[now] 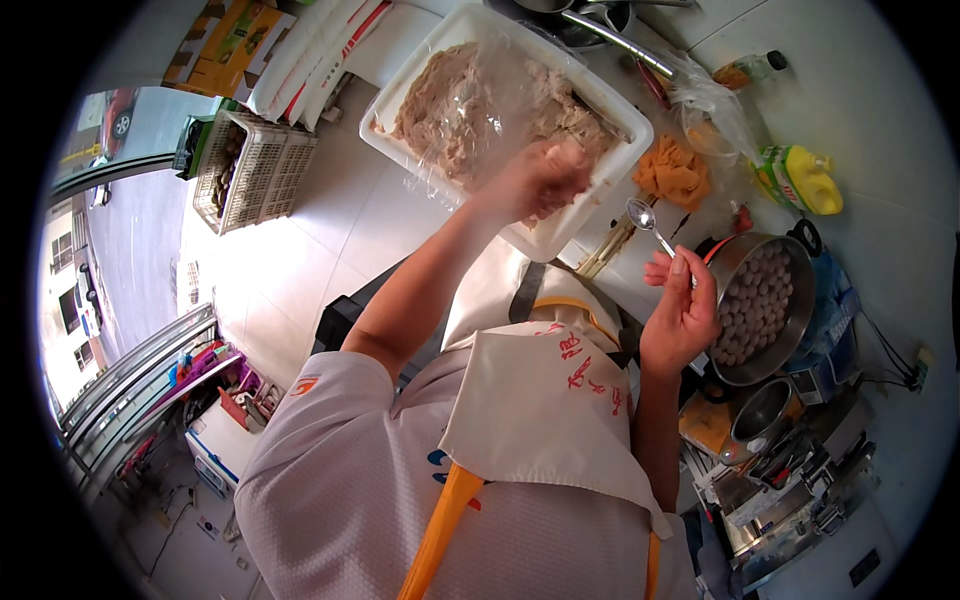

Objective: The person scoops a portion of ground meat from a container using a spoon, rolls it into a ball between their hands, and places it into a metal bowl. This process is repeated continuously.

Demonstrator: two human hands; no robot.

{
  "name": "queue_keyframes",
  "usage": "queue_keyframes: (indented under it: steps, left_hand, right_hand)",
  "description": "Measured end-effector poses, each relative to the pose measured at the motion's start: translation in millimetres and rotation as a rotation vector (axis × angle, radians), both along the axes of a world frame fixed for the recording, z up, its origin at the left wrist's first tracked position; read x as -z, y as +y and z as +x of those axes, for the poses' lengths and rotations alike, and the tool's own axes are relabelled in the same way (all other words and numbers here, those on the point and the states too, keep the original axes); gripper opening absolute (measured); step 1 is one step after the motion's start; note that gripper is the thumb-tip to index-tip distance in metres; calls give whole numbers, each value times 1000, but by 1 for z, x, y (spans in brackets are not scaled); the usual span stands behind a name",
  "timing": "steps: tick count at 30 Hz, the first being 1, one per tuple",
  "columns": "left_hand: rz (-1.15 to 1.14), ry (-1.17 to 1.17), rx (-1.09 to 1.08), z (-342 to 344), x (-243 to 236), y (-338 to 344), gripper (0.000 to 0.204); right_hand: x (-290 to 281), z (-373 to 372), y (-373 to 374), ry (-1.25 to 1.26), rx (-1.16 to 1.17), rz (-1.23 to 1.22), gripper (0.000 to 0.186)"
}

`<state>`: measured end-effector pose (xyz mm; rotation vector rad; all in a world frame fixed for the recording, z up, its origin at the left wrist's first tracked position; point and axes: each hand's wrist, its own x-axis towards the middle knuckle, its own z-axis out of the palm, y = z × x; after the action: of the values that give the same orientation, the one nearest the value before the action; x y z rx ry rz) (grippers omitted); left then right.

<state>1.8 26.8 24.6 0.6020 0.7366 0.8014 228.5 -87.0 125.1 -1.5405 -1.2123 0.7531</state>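
A white rectangular tub (632, 128) holds a large mass of pale pinkish meat paste (440, 110), partly covered with clear plastic film (490, 75). Over the tub's near right corner, my left hand (548, 180) is curled into a fist around some of the paste, which is mostly hidden by the fingers. To the right, my right hand (682, 315) grips a small metal spoon (642, 216) by its handle, bowl pointing up and away. Beside this hand stands a wide metal pot (790, 370) with many round meatballs (758, 305) in it.
An orange crumpled cloth-like heap (673, 172), a yellow jug (805, 180) and a bottle (750, 70) lie right of the tub. A metal bowl (762, 408) is nearer me. At left are a plastic crate (270, 165), white sacks (315, 50) and a doorway to the street.
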Motion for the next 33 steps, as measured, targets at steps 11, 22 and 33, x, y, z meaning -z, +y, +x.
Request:
queue_keyframes:
  steps: [11, 22, 33]
  left_hand:
    - [-55, -72, 45, -2, -6, 6, 36]
    - [477, 312, -72, 14, -26, -17, 36]
    - [654, 361, 86, 10, -15, -23, 22]
  right_hand:
    - [-5, 1, -1, 21, -2, -5, 18]
    - [-45, -18, 24, 125, -150, -48, 17]
    - [-46, -16, 23, 108, -249, -129, 17]
